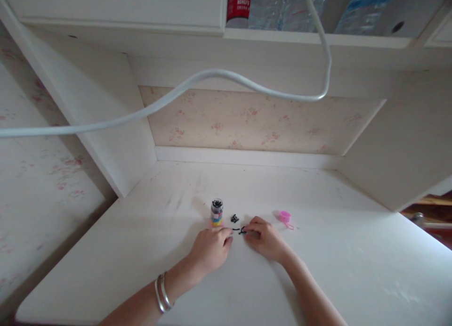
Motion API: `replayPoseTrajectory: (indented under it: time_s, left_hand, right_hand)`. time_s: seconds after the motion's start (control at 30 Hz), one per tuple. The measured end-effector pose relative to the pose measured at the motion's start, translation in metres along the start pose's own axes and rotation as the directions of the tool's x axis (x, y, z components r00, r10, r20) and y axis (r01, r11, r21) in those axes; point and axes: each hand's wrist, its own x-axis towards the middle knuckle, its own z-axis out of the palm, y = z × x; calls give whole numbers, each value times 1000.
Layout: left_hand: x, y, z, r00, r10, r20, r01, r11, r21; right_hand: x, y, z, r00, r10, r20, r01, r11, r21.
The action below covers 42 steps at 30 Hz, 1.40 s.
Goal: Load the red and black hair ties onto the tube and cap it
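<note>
My left hand point(211, 248) rests on the white desk with its fingers curled. A thin black strip point(236, 229) shows at its index fingertip; whether the fingers grip it is hidden. Thumb and index of my right hand point(264, 237) are closed on a small bent black piece point(242, 231), close to the desk top. Just beyond the hands lies a small pile of black pieces point(235, 218). A clear jar point(216, 213) with a colourful label stands upright and uncapped behind my left hand, with black pieces up to its mouth.
A pink cap point(284, 216) with a loop lies on the white desk point(169, 189), right of my right hand. A white cable point(219, 73) hangs across the upper view. Above, a shelf holds plastic bottles point(268, 8) and a red package point(239, 5). Side panels flank the desk.
</note>
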Motion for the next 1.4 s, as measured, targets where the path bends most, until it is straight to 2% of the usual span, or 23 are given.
replayPoseTrajectory:
  time_s: [0.13,0.3,0.47,0.57,0.67,0.83,0.9,1.0,1.23,1.4]
  left_hand:
    - [10,11,6,999,-34,34,31,996,86]
    - [20,17,14,998,-36,51,28,987,160]
    - [15,19,15,999,-15,28,11,985,170]
    - [6,22,2,999,15,-36,-9,988,154]
    - [-2,22,-23,990,20,-143,-4,993,118]
    - [1,9,-69,919,-17,-394,26,1000,17]
    - [5,2,-80,901,-20,-434,27,1000,11]
    - [13,-5,-87,911,-27,-410,52,997,49]
    - [20,-5,-84,935,-31,-353,83,988,134]
    - [18,-7,-89,911,-17,-412,56,995,82]
  right_hand:
    - [0,-5,1,999,-32,5,32,999,-11]
    - [-1,-1,-2,1000,-1,-10,1,1000,-15]
    - [-1,0,-6,999,22,-44,-23,1000,-20]
    - [-1,1,-6,998,23,-65,-25,999,-27]
    - [-2,2,-5,998,11,-67,-14,999,-31]
    - [-2,5,-2,998,24,-61,-27,999,-41]
    - [-2,6,-1,998,24,-59,-26,999,-39]
    - [-2,5,-1,998,26,-60,-28,999,-38]
    - [-3,5,-2,997,32,-65,-34,999,-32]
    - [-4,6,-1,998,39,-43,-40,998,-38]
